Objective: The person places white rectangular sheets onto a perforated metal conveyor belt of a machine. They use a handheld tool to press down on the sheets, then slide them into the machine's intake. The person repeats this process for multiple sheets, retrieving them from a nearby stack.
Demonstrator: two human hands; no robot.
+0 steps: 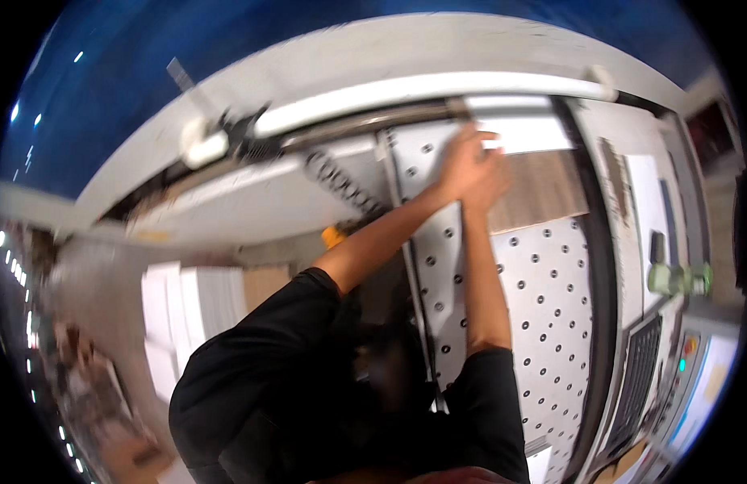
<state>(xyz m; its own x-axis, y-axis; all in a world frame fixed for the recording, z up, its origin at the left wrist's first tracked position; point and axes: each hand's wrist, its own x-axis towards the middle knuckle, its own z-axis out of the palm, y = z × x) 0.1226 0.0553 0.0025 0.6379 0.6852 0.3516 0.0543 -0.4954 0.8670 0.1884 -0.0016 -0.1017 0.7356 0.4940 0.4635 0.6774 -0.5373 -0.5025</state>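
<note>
My left hand [462,161] and my right hand [488,184] meet and partly overlap at the left edge of a brown wood-grain panel [544,192]. Both look closed, with bent fingers. A small white piece [490,143] shows at the fingertips; I cannot tell exactly which fingers grip it. The panel lies flat on a white machine table [543,323] dotted with dark round fittings. Beyond the panel is a bright white surface [523,125].
A white beam [438,87] crosses the far side. A dark rail [603,266] runs along the right, beside a green bottle [680,280], a keyboard [634,383] and a lit screen [704,395]. At left stand stacked white panels [212,302]. A coiled cable [341,184] hangs near the left arm.
</note>
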